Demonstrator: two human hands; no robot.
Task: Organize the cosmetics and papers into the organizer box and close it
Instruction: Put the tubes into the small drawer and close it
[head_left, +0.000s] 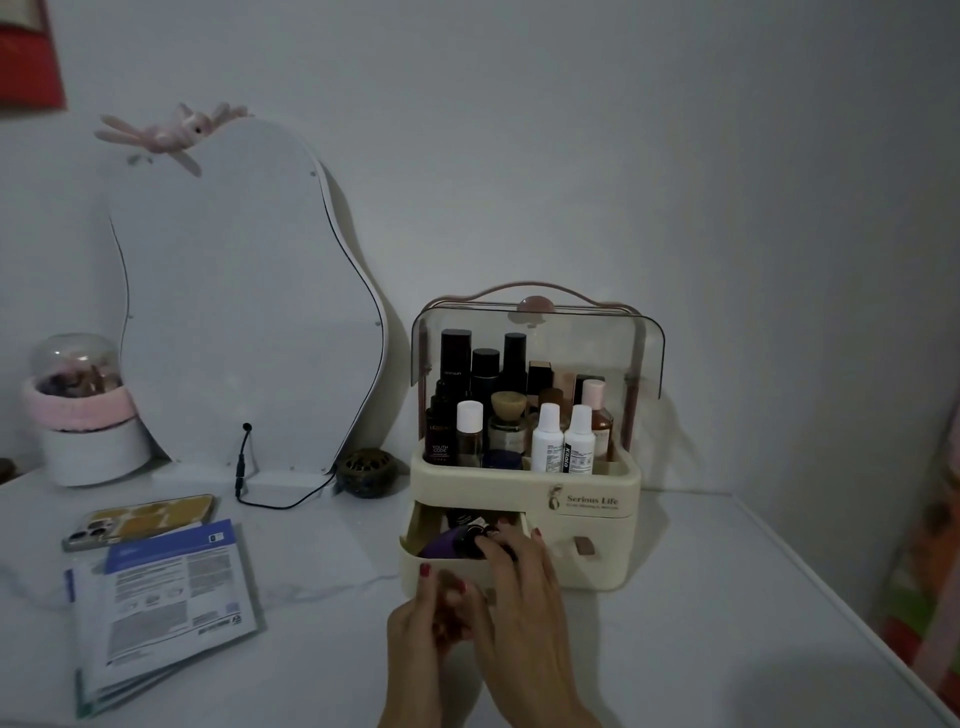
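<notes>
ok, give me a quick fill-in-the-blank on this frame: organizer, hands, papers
1. The cream plastic organizer box's left drawer is pulled ____.
2. The right hand reaches into that ____.
3. The blue-and-white printed papers lie on the white table, to the ____ of the box.
4. The clear domed lid is swung ____.

Missing: open; drawer; left; up
</notes>
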